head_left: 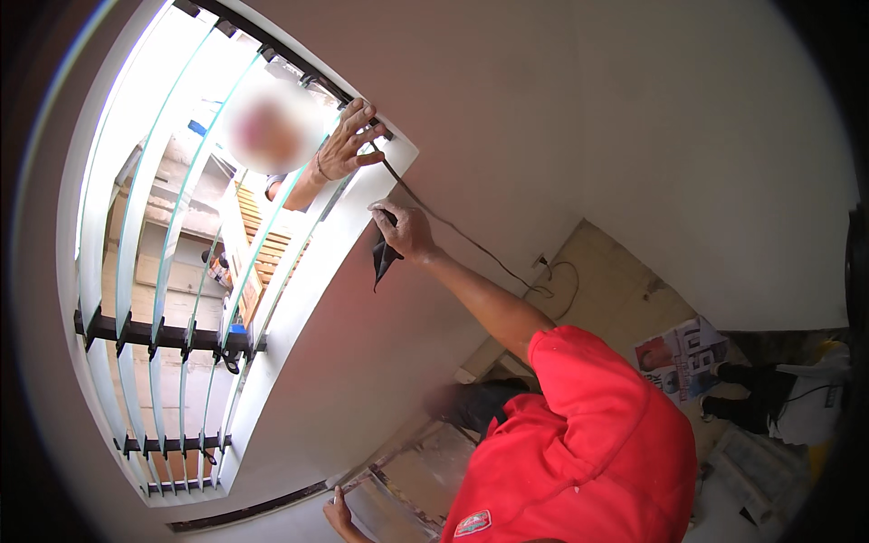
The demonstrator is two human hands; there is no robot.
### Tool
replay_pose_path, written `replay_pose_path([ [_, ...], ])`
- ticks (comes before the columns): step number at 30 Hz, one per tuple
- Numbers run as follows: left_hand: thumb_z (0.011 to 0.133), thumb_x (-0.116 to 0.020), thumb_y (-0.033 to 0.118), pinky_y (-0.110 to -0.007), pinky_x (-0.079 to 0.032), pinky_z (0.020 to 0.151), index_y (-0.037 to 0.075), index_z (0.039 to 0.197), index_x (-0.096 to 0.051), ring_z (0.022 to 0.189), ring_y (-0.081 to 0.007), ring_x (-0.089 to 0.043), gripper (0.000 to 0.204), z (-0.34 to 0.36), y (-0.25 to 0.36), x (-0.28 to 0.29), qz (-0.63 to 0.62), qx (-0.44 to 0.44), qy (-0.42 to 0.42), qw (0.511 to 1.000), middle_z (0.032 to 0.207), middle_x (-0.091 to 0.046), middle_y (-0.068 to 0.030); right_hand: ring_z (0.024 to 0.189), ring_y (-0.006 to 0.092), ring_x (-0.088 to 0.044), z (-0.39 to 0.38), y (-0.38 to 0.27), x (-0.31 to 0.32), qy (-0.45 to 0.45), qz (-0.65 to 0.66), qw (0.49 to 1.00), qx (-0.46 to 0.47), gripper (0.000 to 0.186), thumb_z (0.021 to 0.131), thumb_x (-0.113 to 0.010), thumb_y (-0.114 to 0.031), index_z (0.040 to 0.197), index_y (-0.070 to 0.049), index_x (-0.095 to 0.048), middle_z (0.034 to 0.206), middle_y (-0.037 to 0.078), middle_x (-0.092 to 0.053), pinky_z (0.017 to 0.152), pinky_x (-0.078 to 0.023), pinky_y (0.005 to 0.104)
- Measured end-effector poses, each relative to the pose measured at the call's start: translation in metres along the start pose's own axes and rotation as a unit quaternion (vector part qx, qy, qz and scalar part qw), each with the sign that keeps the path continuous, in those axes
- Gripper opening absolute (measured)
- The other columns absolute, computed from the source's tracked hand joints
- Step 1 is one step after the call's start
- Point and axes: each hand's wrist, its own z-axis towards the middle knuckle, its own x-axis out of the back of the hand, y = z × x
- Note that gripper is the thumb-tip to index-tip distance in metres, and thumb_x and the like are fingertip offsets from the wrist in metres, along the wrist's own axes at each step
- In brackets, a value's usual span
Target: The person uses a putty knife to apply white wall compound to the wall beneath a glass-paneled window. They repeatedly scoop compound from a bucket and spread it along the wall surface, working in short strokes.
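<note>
My right hand [405, 233], at the end of a red sleeve, is closed on a black cloth [386, 257] beside the white window surround [337, 237]. The cloth hangs from my fingers in a point. Low in the picture, my left hand [339, 516] is near the end of a dark strip [253, 509], its visible fingers apart; part of it is hard to make out. Another person's hand [348, 145] reaches between the glass louvre slats [258, 237] with fingers spread by the window's dark upper rail [312, 75].
A thin dark cable [453, 223] runs from the window corner down the wall. Dark brackets [172, 335] hold the slats. Below are a printed poster [681, 357], dark and light clothing [801, 398] and a pale frame [756, 471]. Wooden slats [258, 231] stand outside.
</note>
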Motion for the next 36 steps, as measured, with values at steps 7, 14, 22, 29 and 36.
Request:
replay_pose_path([
  [7, 0.089, -0.073, 0.055, -0.049, -0.044, 0.059, -0.011, 0.072, -0.066, 0.057, -0.0291, -0.050, 0.069, -0.001, 0.007, 0.006, 0.042, 0.025, -0.018, 0.999, 0.059, -0.059, -0.0199, 0.080, 0.0313, -0.074, 0.002, 0.010, -0.001, -0.026, -0.046, 0.998, 0.026, 0.017, 0.097, -0.064, -0.025, 0.104, -0.013, -0.074, 0.091, 0.009, -0.076, 0.070, -0.059, 0.0393],
  [14, 0.090, -0.075, 0.053, -0.044, -0.039, 0.056, -0.009, 0.067, -0.061, 0.058, -0.0193, -0.044, 0.067, -0.006, 0.017, 0.008, 0.013, 0.050, -0.027, 0.998, 0.057, -0.053, -0.0110, 0.072, 0.0314, -0.073, 0.001, 0.016, -0.006, 0.017, -0.033, 0.997, 0.070, 0.016, 0.097, -0.063, -0.026, 0.101, -0.014, -0.073, 0.084, 0.008, -0.076, 0.062, -0.058, 0.0406],
  [22, 0.091, -0.075, 0.050, -0.043, -0.038, 0.055, -0.009, 0.068, -0.060, 0.060, -0.0179, -0.044, 0.065, -0.012, 0.025, 0.012, -0.001, 0.033, -0.015, 0.999, 0.058, -0.053, -0.0087, 0.068, 0.0302, -0.073, 0.001, 0.018, -0.008, 0.036, -0.037, 0.995, 0.080, 0.014, 0.096, -0.064, -0.026, 0.098, -0.016, -0.074, 0.080, 0.007, -0.075, 0.059, -0.057, 0.0401],
  [29, 0.089, -0.072, 0.058, -0.049, -0.045, 0.063, -0.011, 0.078, -0.067, 0.062, -0.0293, -0.055, 0.070, -0.012, 0.019, 0.011, 0.026, 0.015, -0.015, 0.999, 0.064, -0.062, -0.0210, 0.067, 0.0295, -0.073, 0.000, 0.016, -0.004, 0.024, -0.050, 0.995, 0.088, 0.011, 0.095, -0.066, -0.023, 0.099, -0.016, -0.073, 0.080, 0.007, -0.075, 0.058, -0.057, 0.0392],
  [36, 0.086, -0.072, 0.063, -0.050, -0.052, 0.079, -0.013, 0.098, -0.071, 0.082, -0.0417, -0.069, 0.077, -0.008, 0.012, 0.009, 0.082, 0.066, -0.028, 0.994, 0.087, -0.071, -0.0310, 0.069, 0.0295, -0.073, 0.001, 0.015, -0.005, 0.040, -0.059, 0.992, 0.106, 0.011, 0.094, -0.066, -0.022, 0.100, -0.016, -0.073, 0.084, 0.006, -0.076, 0.060, -0.058, 0.0395],
])
